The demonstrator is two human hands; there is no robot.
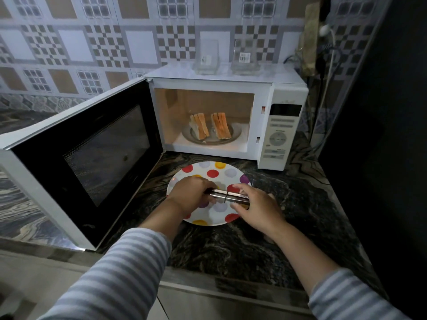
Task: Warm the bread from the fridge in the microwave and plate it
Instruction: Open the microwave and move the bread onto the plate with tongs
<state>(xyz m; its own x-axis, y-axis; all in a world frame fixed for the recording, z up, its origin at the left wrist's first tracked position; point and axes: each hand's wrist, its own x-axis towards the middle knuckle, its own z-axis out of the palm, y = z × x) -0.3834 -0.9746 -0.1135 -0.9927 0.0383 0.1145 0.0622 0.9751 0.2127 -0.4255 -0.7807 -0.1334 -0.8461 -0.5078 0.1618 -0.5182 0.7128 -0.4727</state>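
My left hand [190, 192] and right hand [256, 205] both grip metal tongs [227, 195] above the spotted plate [221, 172]; bread slices [210, 128] sit in the open microwave [265, 88].

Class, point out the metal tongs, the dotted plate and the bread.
metal tongs [227, 195], head view, middle of the arms
dotted plate [230, 173], head view, far bare part
bread [220, 125], head view, right stack's crust

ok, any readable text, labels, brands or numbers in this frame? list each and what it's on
No text is legible here.
Left glass jar on the microwave: white barcode sticker, too small to read.
Right glass jar: white barcode sticker, digits blurred.
Control panel: brand mark above the dark display and button captions, all blurred.
Dotted plate and metal tongs: no print visible.
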